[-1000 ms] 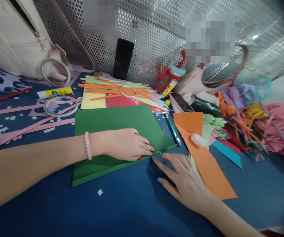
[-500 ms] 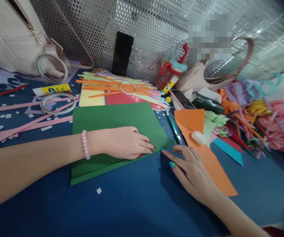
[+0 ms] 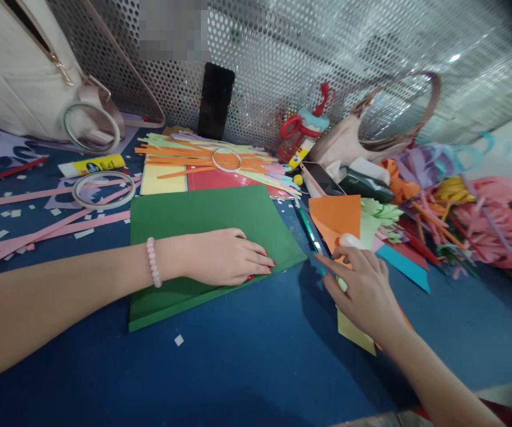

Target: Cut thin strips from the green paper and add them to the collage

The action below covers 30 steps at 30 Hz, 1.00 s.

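My left hand (image 3: 222,258) lies flat, fingers extended, pressing the folded green paper (image 3: 206,216) onto the blue table (image 3: 247,367) at frame centre. My right hand (image 3: 365,287), right of centre, curls its fingers around the orange paper (image 3: 336,214), beside a green pen (image 3: 309,234) and white eraser (image 3: 349,240).

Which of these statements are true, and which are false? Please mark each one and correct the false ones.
1. The left hand lies flat on the green paper. True.
2. The right hand rests on the green paper. False: it is over the orange paper, beside the pen.
3. A glue stick lies left of the paper strips. True.
4. The phone lies flat on the table. False: it leans upright against the perforated panel.
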Each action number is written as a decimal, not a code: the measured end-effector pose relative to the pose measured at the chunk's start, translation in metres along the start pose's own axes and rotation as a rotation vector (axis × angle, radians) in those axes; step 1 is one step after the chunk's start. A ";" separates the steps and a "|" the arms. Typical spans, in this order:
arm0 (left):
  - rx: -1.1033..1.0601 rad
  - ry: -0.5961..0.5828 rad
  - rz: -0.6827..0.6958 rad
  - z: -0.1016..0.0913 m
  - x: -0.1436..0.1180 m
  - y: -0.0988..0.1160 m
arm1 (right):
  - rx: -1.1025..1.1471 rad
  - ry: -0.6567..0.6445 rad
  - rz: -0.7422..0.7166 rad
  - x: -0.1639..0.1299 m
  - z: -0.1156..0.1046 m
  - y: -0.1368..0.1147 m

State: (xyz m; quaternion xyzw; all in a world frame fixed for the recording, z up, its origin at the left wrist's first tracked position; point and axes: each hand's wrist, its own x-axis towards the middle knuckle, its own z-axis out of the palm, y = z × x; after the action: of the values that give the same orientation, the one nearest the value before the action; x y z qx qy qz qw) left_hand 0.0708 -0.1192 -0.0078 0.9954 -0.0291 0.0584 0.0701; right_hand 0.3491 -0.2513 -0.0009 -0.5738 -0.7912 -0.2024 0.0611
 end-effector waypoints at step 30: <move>-0.183 0.037 -0.072 0.004 -0.006 -0.005 | -0.062 -0.092 0.039 0.002 -0.001 -0.026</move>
State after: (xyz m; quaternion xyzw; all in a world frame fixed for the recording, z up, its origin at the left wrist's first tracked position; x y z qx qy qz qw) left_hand 0.0658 -0.1149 -0.0133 0.9840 0.0028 0.0716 0.1634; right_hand 0.3240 -0.2571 -0.0058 -0.5993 -0.7753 -0.1990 0.0107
